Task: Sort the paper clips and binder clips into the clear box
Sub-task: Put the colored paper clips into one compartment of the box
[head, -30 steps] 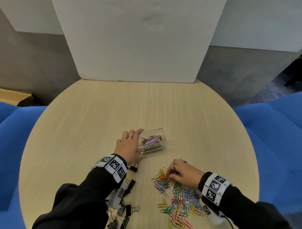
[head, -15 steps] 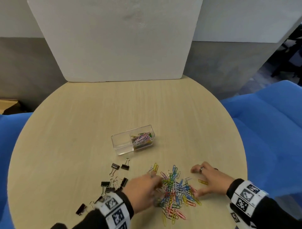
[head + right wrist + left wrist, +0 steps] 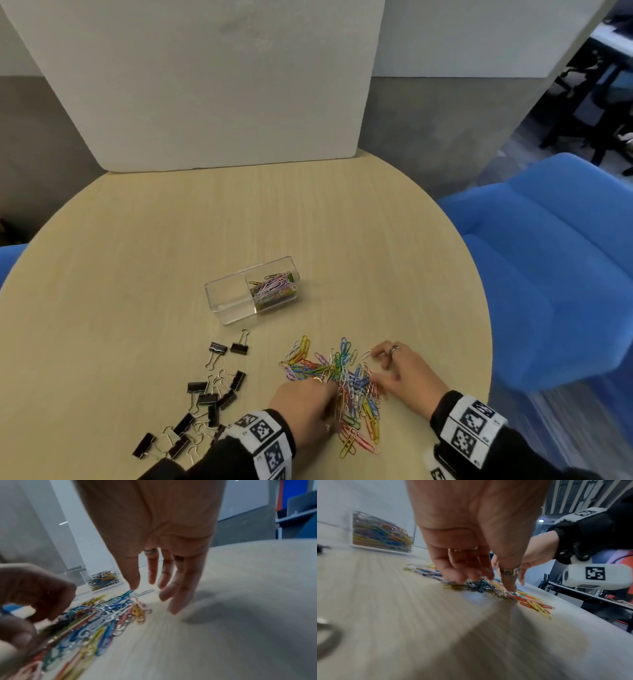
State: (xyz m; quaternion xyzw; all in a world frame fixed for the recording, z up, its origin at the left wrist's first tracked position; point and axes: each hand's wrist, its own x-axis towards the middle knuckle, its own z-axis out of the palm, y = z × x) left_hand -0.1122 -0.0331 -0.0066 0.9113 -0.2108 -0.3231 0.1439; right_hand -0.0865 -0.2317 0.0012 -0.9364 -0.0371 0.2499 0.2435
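Paper clips (image 3: 337, 383), coloured and bare wire alike, lie in a loose heap on the near part of the round table (image 3: 171, 240), between both hands. Clear box (image 3: 251, 289) stands further out on the table, well apart from the heap; it is a rectangular transparent plastic tray divided into two compartments. The right-hand compartment holds a bundle of coloured paper clips; the left-hand compartment appears empty. Binder clips (image 3: 205, 401), black bodies with looped wire handles, are scattered to the left of the heap, all on the table and none in the box.

Progress, as judged: partly done. One portion of paper clips is sorted; the greater share of them and every visible binder clip remain outside.

Left hand (image 3: 305, 406) is down on the near-left side of the heap, fingers curled and drawn together over a cluster of clips. The left wrist view shows the fingertips (image 3: 471, 577) bunched on the pile, seemingly gathering or pinching several; motion blur prevents a firm count. Right hand (image 3: 404, 373) rests at the right edge of the heap with fingers (image 3: 176, 595) spread and nearly straight, holding nothing, tips close to or touching the outermost clips.

Materials: the table is pale wood-grain laminate, smooth. The clips are thin, slippery and prone to interlock, so a gathered bunch may trail strays.
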